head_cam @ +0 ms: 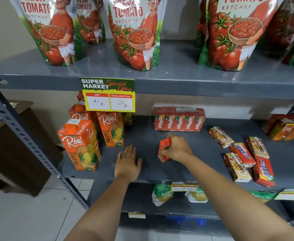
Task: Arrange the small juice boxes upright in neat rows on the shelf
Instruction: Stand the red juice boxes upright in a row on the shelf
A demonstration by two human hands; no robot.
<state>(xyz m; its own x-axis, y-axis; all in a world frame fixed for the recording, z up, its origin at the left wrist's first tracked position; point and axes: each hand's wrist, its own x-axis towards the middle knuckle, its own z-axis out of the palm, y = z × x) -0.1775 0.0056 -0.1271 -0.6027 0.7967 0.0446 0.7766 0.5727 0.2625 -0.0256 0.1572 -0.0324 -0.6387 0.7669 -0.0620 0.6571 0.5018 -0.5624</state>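
Observation:
My right hand (pixel 176 147) is closed around a small red juice box (pixel 164 150) that stands slightly tilted on the grey middle shelf (pixel 148 169). My left hand (pixel 128 163) lies flat and open on the shelf to its left, holding nothing. Behind, a shrink-wrapped pack of small red Maaza boxes (pixel 179 120) stands upright at the back. To the right, several small juice boxes (pixel 243 153) lie flat and scattered, with one (pixel 221 136) nearer the back.
Tall orange Real pineapple cartons (pixel 81 145) stand at the shelf's left. More Real cartons (pixel 287 127) sit at the far right. Ketchup pouches (pixel 134 32) fill the upper shelf, and a price tag (pixel 108 94) hangs from its edge. Snack packets (pixel 162 193) lie on the lower shelf.

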